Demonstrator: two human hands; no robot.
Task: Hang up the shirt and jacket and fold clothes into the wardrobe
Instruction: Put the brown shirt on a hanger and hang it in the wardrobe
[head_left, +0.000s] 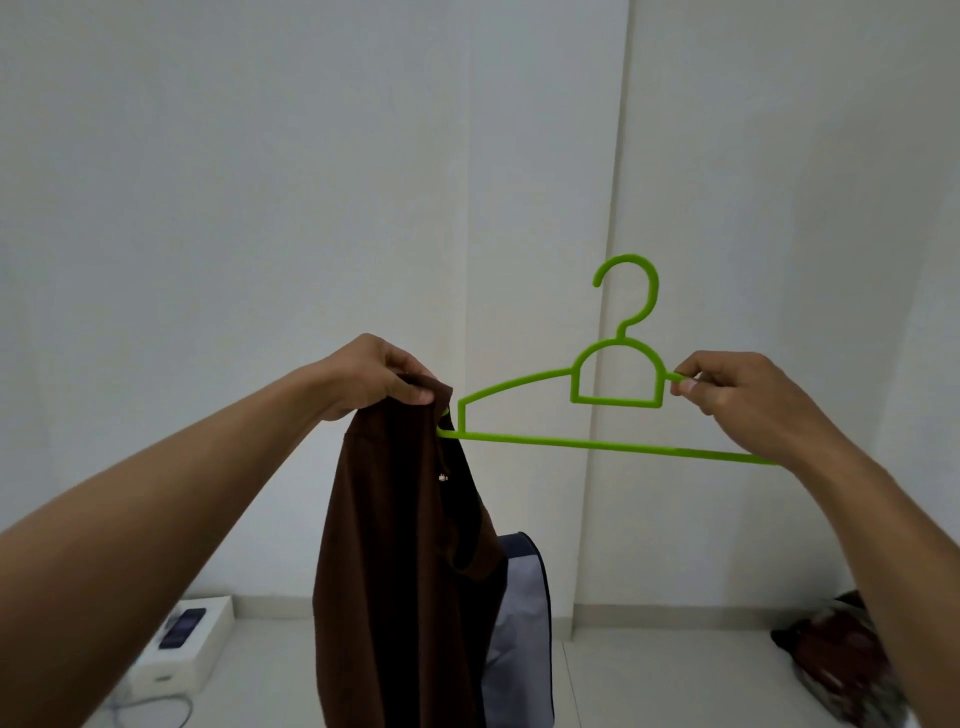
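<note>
Two bare forearms reach in from the lower corners of the frame. At centre, the left hand (374, 376) curls its fingers around the bunched top of a dark brown garment (395, 545), which hangs limp down to the bottom edge. Right of centre, the right hand (737, 400) pinches the shoulder of a bright green plastic hanger (597, 443), held upright with its left tip tucked into the brown cloth. A grey-blue garment (519, 623) shows behind it at lower centre.

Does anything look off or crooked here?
Yes: the brown garment hangs bunched from only one tip of the green hanger, gripped by the left hand; the right hand pinches the opposite shoulder.
</note>
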